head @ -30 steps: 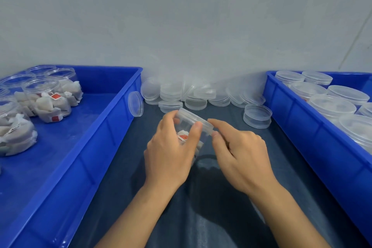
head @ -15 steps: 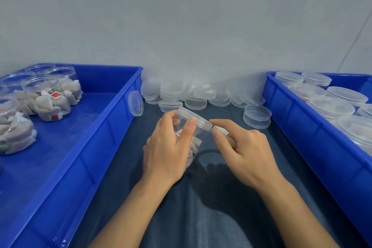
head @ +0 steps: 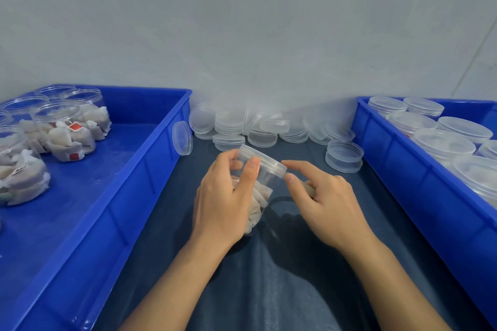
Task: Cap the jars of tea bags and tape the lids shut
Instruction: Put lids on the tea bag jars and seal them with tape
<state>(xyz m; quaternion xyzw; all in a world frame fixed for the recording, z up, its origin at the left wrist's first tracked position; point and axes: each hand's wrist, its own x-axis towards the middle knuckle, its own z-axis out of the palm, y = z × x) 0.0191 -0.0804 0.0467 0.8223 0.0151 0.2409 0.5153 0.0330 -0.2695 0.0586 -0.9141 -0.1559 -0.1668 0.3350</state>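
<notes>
At the far left of the frame I see the left blue bin (head: 113, 196) holding open jars of tea bags (head: 67, 134), waiting for lids. My left hand (head: 226, 204) sits at centre, its fingers (head: 248, 177) curled round the capped jar (head: 259, 185), tilting it toward the right so the lid's (head: 265, 160) edge faces my other hand. My right hand (head: 326, 201) pinches something small between thumb and curled fingers, tape I judge, with the thumb tip touching the lid rim and the forefinger stretched out above. Loose lids (head: 258, 129) crowd the desk (head: 269, 290) at upper centre. At the right, the right blue bin (head: 419, 196) keeps capped jars (head: 443, 145), apparently finished.
</notes>
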